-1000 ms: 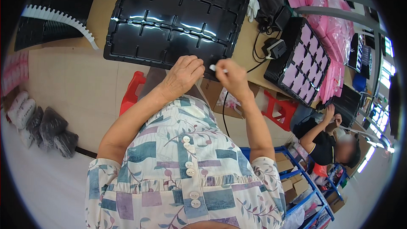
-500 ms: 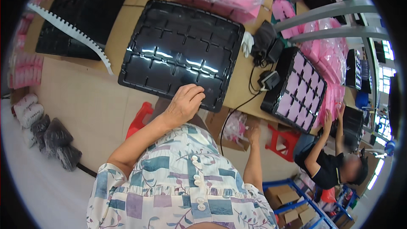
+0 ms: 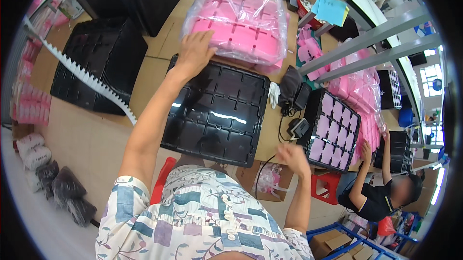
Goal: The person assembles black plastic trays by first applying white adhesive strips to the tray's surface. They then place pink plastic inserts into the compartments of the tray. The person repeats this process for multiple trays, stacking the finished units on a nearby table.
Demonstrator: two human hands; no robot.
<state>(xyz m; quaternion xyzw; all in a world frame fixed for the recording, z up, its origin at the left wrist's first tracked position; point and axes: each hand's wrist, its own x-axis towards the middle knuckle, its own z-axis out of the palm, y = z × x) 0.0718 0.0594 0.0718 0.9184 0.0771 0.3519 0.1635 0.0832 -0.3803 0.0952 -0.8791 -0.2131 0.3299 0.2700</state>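
My left hand (image 3: 197, 50) reaches across the far left corner of a black compartmented plastic tray (image 3: 212, 110). Its fingers are stretched out onto the near left edge of a stack of pink foam sheets (image 3: 241, 31) with cross-shaped slots, wrapped in clear plastic. Nothing shows gripped in that hand. The black tray lies at the table's front edge. Off the tray's right side, in front of the table edge, my right hand (image 3: 294, 159) is raised and smeared by motion. A black cable and a small power adapter (image 3: 298, 129) are nearest to it.
Stacked black trays (image 3: 99, 62) stand at the left, with a toothed white strip (image 3: 87, 74) before them. To the right sits a tray filled with pink pieces (image 3: 335, 132), beside a white glove (image 3: 274, 95) and grey rails (image 3: 361, 50). A co-worker (image 3: 381, 192) handles pink foam farther right.
My left hand has moved from the black tray's near edge up to the wrapped pink foam. My right hand has risen toward the table edge. The view has shifted, showing more of the table's far side.
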